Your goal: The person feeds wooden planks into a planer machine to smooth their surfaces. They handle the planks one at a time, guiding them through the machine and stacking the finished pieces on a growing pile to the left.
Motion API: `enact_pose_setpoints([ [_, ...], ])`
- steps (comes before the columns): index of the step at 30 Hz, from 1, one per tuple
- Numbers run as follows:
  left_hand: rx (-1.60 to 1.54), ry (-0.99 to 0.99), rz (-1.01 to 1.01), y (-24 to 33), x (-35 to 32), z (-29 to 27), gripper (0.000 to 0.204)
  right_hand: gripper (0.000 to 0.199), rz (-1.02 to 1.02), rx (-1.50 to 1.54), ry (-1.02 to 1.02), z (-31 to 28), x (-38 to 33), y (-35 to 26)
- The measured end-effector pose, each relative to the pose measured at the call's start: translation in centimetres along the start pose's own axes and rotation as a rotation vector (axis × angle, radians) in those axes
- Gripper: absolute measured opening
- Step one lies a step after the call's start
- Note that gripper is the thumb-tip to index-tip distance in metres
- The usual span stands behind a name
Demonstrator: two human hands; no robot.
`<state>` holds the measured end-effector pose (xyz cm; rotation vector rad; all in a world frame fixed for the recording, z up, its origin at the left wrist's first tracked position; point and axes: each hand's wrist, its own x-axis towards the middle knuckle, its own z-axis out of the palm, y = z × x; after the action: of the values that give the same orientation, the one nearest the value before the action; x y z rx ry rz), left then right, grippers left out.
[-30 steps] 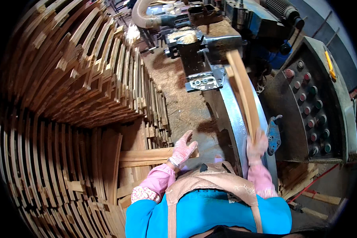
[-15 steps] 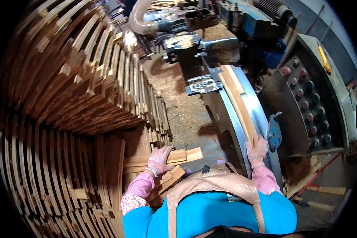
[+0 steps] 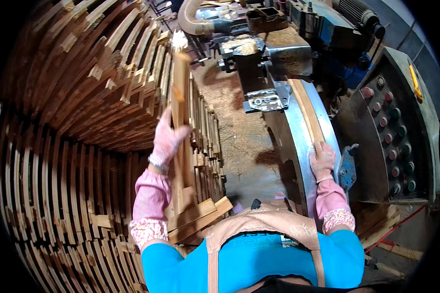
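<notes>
My left hand (image 3: 167, 140), in a pale pink glove, grips a wooden board (image 3: 180, 78) that stands raised on end beside the stacks; motion blurs the board. My thumb lies across it, and the other fingers are partly hidden. My gloved right hand (image 3: 322, 159) is closed over the near end of a long wooden strip (image 3: 308, 107). This strip lies lengthwise on the shiny metal bed (image 3: 327, 117) of a machine, its far end close to the machine head. Below my left hand, several short boards (image 3: 205, 215) lie overlapping at an angle.
Tall stacks of curved wooden slats (image 3: 63, 185) fill the left side. A bracket with bolts (image 3: 266, 100) juts out beside the bed. To the right stand a blue clamp (image 3: 347, 168) and a button panel (image 3: 391, 132). A ribbed hose (image 3: 193, 17) hangs at the back; sawdust covers the floor (image 3: 234, 132).
My left hand has risen away from the low boards, swinging a board up on end. My right hand has moved forward along the bed with the strip. The view has shifted slightly.
</notes>
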<state>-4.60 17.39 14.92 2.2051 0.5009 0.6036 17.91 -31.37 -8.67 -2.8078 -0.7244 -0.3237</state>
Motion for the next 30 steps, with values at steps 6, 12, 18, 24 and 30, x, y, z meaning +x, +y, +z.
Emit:
enact_pose_setpoints([
  [6, -1.076, -0.041, -0.088, 4.3, 6.4, 3.4, 0.052, 0.072, 0.082, 0.173, -0.146, 3.6, 8.5, -2.6],
  [12, -1.855, -0.167, -0.338, 6.6, 8.3, 15.8, 0.056, 0.092, -0.355, 0.76, -0.131, -7.1, 2.1, -12.4],
  [18, -1.404, -0.286, -0.613, 9.6, 2.2, 30.4, 0.067, 0.078, 0.015, 0.429, 0.087, -8.8, -14.0, -4.1],
  [24, -0.999, -0.562, -0.794, -2.1, -7.6, 34.5, 0.044, 0.076, 0.481, 0.057, -0.047, -10.6, -26.3, -0.4],
  [30, -1.032, -0.534, -0.875, -5.0, -12.8, 27.8, 0.036, 0.082, 0.497, -0.036, 0.288, 2.5, -12.8, -0.1],
])
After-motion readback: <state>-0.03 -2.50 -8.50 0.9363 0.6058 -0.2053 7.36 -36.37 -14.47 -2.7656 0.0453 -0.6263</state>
